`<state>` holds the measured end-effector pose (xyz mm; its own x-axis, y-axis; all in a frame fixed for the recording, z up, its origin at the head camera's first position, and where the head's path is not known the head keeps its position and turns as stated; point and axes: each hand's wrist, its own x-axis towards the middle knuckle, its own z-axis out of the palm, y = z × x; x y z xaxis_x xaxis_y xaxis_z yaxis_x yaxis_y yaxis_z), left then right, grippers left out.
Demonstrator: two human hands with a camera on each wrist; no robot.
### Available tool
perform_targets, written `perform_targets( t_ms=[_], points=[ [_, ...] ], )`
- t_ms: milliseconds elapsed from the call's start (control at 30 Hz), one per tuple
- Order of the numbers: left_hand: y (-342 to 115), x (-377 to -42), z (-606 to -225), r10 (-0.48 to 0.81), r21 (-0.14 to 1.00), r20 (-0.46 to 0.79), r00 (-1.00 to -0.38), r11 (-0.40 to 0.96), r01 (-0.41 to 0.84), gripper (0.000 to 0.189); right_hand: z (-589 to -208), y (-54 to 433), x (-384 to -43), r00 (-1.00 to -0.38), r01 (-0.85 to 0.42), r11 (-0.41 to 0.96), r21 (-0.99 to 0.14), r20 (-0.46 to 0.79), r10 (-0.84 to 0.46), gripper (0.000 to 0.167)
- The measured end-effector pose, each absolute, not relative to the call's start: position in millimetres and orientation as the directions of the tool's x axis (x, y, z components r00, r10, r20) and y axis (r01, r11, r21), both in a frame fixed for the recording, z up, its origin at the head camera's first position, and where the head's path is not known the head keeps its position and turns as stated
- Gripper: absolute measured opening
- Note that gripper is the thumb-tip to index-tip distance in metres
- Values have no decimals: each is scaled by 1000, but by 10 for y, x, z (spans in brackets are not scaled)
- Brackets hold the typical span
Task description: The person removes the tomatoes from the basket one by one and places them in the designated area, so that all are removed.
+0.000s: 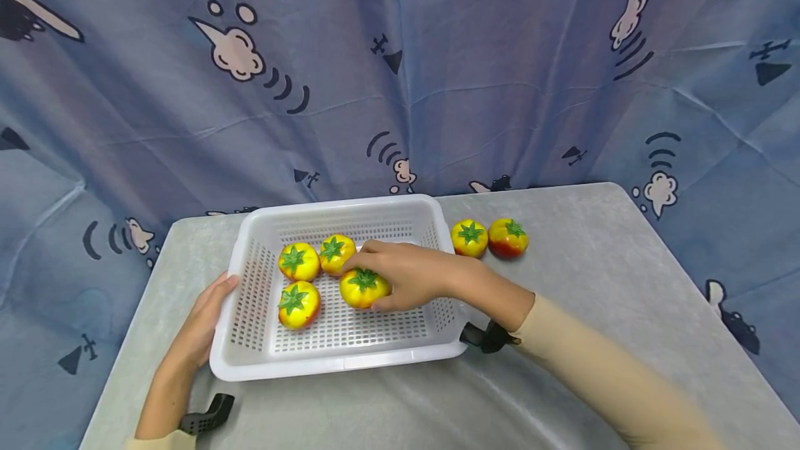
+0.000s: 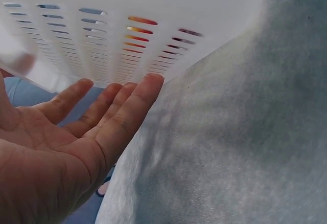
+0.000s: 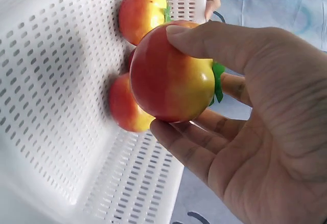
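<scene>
My right hand (image 1: 403, 273) reaches over the right wall of a white plastic basket (image 1: 281, 370) and grips a yellow-and-red tomato (image 1: 362, 290) with a green star-shaped top. In the right wrist view the thumb lies on one side of that tomato (image 3: 171, 73) and the fingertips on the other. Three similar tomatoes (image 1: 298, 261) sit inside the basket, left of the held one. My left hand (image 1: 203, 318) is at the basket's left side, thumb at the rim. Its fingers (image 2: 127, 111) extend along the perforated outer wall in the left wrist view.
Two more tomatoes (image 1: 469, 238) stand side by side on the grey table (image 1: 600, 262), just right of the basket. A blue patterned curtain (image 1: 350, 75) hangs along the table's back edge. Each wrist carries a black camera mount (image 1: 209, 417).
</scene>
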<state>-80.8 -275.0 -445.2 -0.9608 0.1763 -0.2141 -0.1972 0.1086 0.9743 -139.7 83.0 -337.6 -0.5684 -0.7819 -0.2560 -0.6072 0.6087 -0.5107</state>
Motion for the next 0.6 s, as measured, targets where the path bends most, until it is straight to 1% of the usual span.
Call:
perform_targets(
  t_ms=[200,367,600],
  points=[
    [-2760,-803,-4457,195,976,-210,-958,90,-196,69,-3354,959,-1394,-609,-579,610,-541,-211,-765,68],
    [-2766,-798,-4458,187,977,-205,-961,95,-190,69,-3356,1059,-1390,-649,-549,617,-565,-177,-740,69],
    [-2765,-805,-4466,176,977,-210,-962,81,-198,69,-3367,1237,-1325,-687,-546,587,-598,-82,-722,69]
  ],
)
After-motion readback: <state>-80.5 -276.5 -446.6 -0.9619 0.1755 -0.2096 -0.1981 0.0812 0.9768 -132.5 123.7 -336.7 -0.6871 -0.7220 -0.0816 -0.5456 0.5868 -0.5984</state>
